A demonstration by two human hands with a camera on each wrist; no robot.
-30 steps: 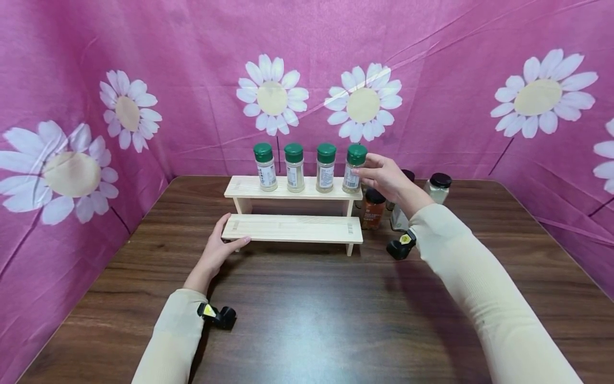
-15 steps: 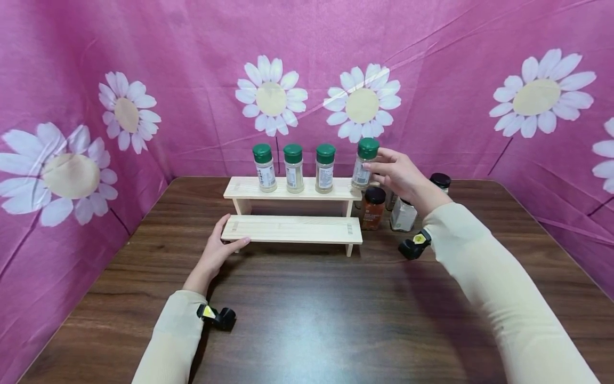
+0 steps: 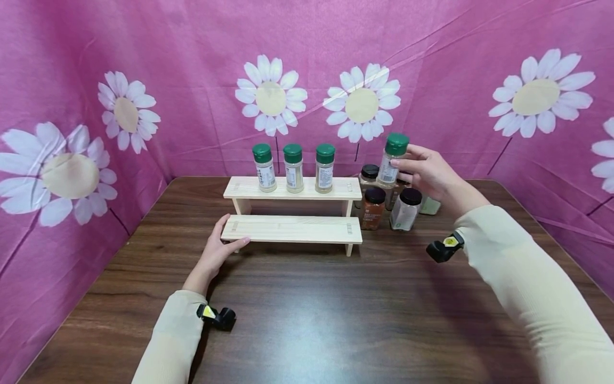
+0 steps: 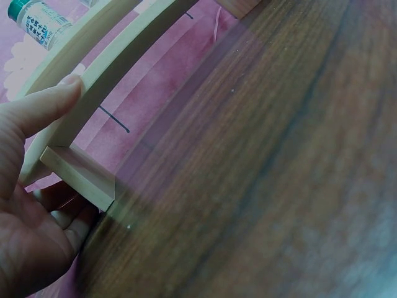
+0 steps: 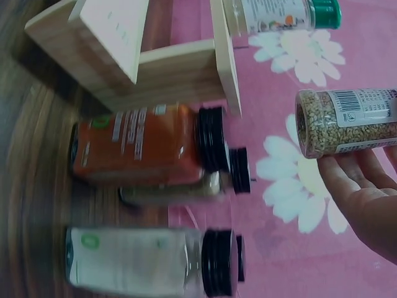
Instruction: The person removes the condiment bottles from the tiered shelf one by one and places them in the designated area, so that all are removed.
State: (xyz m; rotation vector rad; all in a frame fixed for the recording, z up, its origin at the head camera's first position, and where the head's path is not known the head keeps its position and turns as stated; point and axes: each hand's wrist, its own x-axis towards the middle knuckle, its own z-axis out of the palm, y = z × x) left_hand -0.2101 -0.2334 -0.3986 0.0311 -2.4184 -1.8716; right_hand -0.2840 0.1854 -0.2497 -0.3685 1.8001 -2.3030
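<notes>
Now the right hand's grip (image 3: pixel 434 173) pinches a green-capped, clear cylindrical jar (image 3: pixel 388 166), nearly upright, right of the pale wooden two-tier rack (image 3: pixel 290 229) the left hand (image 3: pixel 216 250) holds.

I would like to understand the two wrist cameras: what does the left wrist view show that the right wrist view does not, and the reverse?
Only the left wrist view: the left hand, gripping one end of the wooden rack.

Only the right wrist view: the right hand holding a jar of pale grains, and black-capped jars, including a red-orange one and a whitish one.

Both: parts of the rack, the dark table, the pink flowered cloth, and a green-capped jar on the upper shelf, not necessarily the same one.
</notes>
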